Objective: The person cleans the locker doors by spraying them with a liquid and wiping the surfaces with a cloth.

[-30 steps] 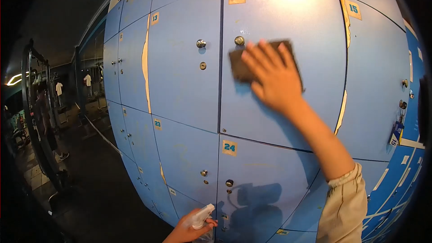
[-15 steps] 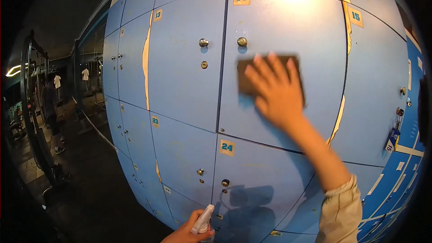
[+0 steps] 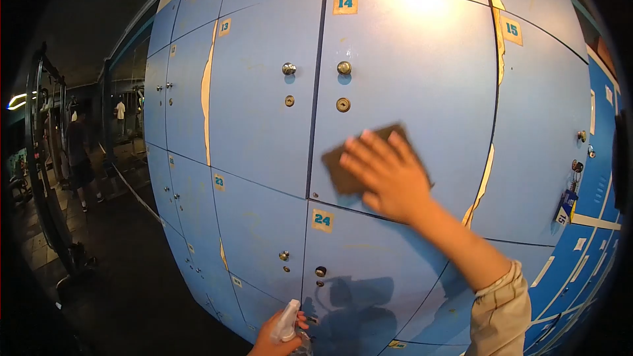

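The right hand [image 3: 389, 178] lies flat with its fingers spread on a dark cloth [image 3: 349, 168], and it presses this cloth against the blue locker door [image 3: 422, 72] that carries the label "14" [image 3: 345, 3]. The cloth sits low on that door, near its bottom edge and below the round knob [image 3: 343, 67] and the keyhole [image 3: 343, 104]. Just under it starts the door with the label "24" [image 3: 322, 220]. The left hand [image 3: 277, 339] is at the lower edge of the view, with the fingers closed around the neck of a white spray bottle [image 3: 287, 324] (only the top part of the bottle is visible). Other labels can be read on the neighbouring doors: "13" [image 3: 225, 26], "15" [image 3: 511, 29] and "23" [image 3: 218, 182]. A key tag [image 3: 564, 209] hangs from a lock at the right side, and its number looks like "15", but I cannot read it surely. Far at the left, a person [image 3: 79, 158] stands in the dark room.
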`<state>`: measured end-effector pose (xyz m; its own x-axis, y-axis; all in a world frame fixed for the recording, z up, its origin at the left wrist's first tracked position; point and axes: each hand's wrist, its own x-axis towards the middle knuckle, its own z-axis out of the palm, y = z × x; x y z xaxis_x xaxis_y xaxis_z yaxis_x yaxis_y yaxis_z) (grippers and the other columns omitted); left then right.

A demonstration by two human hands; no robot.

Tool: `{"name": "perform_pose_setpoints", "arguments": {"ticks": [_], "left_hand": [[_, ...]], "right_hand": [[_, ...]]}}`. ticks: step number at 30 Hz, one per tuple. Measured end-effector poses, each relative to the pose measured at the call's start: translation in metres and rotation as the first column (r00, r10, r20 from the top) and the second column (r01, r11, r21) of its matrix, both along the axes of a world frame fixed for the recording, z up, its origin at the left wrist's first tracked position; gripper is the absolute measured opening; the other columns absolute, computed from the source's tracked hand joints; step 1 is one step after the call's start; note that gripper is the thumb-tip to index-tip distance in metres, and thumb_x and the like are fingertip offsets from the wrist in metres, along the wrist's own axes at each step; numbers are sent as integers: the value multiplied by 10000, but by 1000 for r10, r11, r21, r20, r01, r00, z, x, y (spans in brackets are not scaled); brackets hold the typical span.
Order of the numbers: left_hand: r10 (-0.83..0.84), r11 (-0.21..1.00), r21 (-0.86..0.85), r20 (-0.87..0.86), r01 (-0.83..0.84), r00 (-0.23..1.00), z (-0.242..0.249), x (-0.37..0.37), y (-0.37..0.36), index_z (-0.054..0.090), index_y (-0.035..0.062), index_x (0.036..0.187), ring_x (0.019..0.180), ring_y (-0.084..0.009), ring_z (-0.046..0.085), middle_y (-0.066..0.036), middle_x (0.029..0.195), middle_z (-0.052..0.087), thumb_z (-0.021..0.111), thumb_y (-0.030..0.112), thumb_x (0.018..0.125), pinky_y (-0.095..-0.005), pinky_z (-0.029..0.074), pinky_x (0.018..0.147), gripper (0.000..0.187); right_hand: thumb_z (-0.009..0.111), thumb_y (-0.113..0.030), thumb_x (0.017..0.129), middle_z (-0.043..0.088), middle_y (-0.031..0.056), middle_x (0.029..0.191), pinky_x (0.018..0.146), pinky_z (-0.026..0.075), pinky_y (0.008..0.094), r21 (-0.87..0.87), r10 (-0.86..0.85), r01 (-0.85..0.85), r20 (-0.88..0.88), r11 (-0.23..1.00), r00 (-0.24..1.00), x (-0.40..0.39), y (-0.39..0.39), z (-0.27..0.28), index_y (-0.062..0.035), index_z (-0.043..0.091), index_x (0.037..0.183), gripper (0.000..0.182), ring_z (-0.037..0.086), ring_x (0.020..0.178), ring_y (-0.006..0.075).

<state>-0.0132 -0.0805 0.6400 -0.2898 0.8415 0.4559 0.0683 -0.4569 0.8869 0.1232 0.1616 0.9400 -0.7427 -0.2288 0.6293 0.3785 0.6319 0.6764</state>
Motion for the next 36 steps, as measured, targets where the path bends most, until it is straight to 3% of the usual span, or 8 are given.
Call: {"name": "perform_pose_setpoints", "arguments": {"ticks": [6, 12, 17, 24, 26, 27, 33, 36], "left_hand": [[154, 988, 40, -291, -149, 944, -12, -25, 0, 354, 55, 1500, 928, -120, 575, -65, 1154, 593, 612, -69, 804, -266, 502, 806, 753], [193, 979, -6, -316, -205, 929, 0, -43, -6, 463, 39, 1428, 823, -131, 587, -63, 1055, 627, 606, -71, 804, -283, 514, 752, 649], [343, 939, 157, -491, -306, 800, 21, -51, -11, 494, 11, 1381, 768, -198, 586, -103, 928, 612, 637, 0, 799, -323, 497, 706, 599], [253, 967, 102, -494, -234, 832, 27, -75, -26, 503, 16, 1376, 768, -234, 574, -117, 908, 598, 659, 7, 771, -338, 488, 710, 625], [300, 952, 219, -539, -213, 787, 31, -82, -25, 500, 15, 1381, 768, -219, 572, -107, 920, 605, 660, 4, 768, -332, 487, 715, 634], [326, 940, 279, -557, -197, 764, 33, -85, -24, 499, 15, 1383, 769, -211, 570, -101, 926, 608, 660, 3, 766, -330, 487, 717, 638], [107, 966, -208, -210, -151, 972, 34, -86, -21, 545, 2, 1321, 802, -147, 578, -47, 960, 627, 689, 28, 771, -304, 488, 710, 569], [125, 991, 69, -237, -112, 964, 6, -98, -11, 568, 13, 1285, 808, -144, 586, -45, 942, 627, 712, 49, 766, -309, 492, 706, 539]], "right_hand": [[620, -324, 801, 426, 10, 1507, 1165, 218, 493, 263, 64, 83, -506, 961, 860, -7, 25, 150, -237, 511, 1397, 612, 345, 1410, 226], [492, -428, 914, 351, -3, 1557, 1187, 154, 486, 193, -86, 330, -737, 924, 671, -26, 35, 250, -278, 417, 1468, 579, 271, 1454, 210], [536, -354, 881, 353, 7, 1557, 1185, 154, 497, 194, -69, 261, -662, 946, 746, -23, 29, 203, -219, 425, 1466, 611, 283, 1450, 236], [674, -296, 698, 374, 2, 1549, 1157, 192, 550, -101, -232, 215, -217, 972, 948, -11, -18, -24, -228, 465, 1440, 774, 307, 1442, 247], [707, -343, 680, 364, -12, 1555, 1168, 170, 527, -107, -175, 167, -69, 980, 982, -9, -21, -76, -260, 456, 1448, 812, 310, 1441, 227], [713, -359, 673, 365, -14, 1554, 1172, 160, 517, -83, -167, 162, -58, 983, 984, -9, -20, -74, -267, 456, 1448, 822, 310, 1442, 223], [719, -339, 669, 352, 1, 1562, 1180, 144, 492, -55, -194, 187, -189, 981, 963, -18, -20, -2, -271, 452, 1452, 829, 294, 1450, 225], [670, -267, 708, 350, 18, 1561, 1171, 173, 502, -6, -181, 195, -404, 981, 897, -29, -14, 65, -247, 462, 1445, 766, 294, 1448, 251]]}}
